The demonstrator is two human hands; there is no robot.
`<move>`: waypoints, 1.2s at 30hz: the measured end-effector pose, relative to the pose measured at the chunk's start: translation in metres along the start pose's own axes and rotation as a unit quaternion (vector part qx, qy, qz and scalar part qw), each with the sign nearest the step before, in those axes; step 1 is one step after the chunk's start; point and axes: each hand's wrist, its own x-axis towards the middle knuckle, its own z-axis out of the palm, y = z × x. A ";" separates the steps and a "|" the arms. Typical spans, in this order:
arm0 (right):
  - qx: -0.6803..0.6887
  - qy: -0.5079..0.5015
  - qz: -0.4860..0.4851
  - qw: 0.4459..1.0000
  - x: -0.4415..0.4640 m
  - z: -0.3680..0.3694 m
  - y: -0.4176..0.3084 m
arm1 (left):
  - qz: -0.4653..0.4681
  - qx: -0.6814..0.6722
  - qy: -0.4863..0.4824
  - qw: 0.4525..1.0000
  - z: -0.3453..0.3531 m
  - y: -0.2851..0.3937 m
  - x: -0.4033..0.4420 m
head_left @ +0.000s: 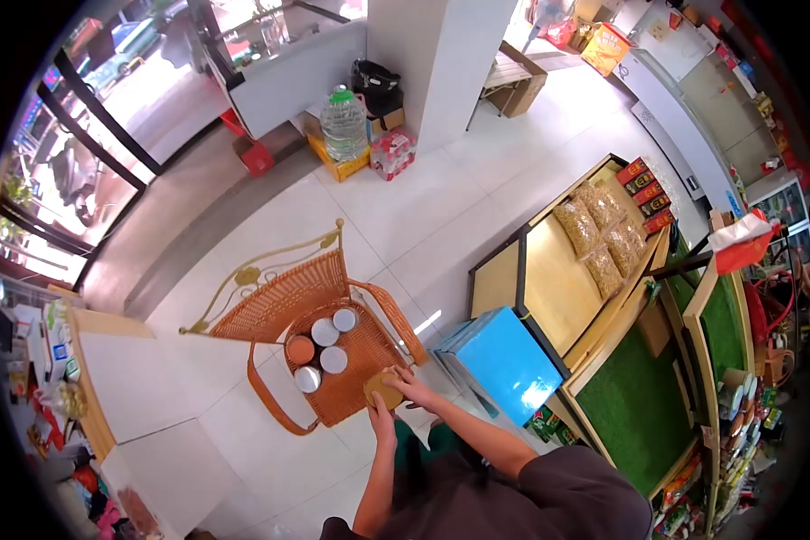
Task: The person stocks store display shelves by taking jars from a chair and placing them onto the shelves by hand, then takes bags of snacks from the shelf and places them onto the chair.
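Observation:
My left hand (382,419) is closed around the near side of a round, tan-topped item (384,392). My right hand (412,389) grips the same item from its right, fingers over the edge. Whether it is a can or only a lid cannot be made out. Both hands are above the front edge of an orange-brown wicker armchair (362,387). Farther back on its seat stand several round cans, most with pale silvery tops, such as a can (334,360) in the middle. One can (300,349) at the left has an orange-brown top.
A blue box (504,364) stands close on my right, beside a wooden display stand (549,288) with bagged goods (603,229). White counters (153,378) are at the left. Beyond the chair, a large water bottle (344,124) and a pack of bottles (393,155) stand by a pillar.

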 end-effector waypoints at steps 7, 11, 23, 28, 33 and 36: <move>0.234 -0.043 0.012 0.971 0.181 0.026 0.013 | -0.078 0.042 0.025 0.996 -0.028 -0.012 0.157; 0.221 0.036 -0.030 0.974 0.240 0.041 0.021 | 0.026 0.115 0.009 0.993 -0.038 -0.032 0.222; 0.290 0.060 -0.016 0.955 0.259 0.053 0.023 | -0.314 0.066 0.065 0.945 -0.057 -0.034 0.231; 0.098 0.230 -0.111 0.962 0.241 0.073 0.068 | -0.299 0.149 -0.132 0.933 -0.055 0.014 0.197; -0.275 0.088 -0.138 0.947 0.183 0.045 0.114 | -0.293 0.273 -0.268 0.876 -0.126 0.015 0.204; -0.055 0.074 0.028 0.995 0.101 0.015 0.100 | -0.239 0.432 -0.227 0.839 -0.143 0.038 0.199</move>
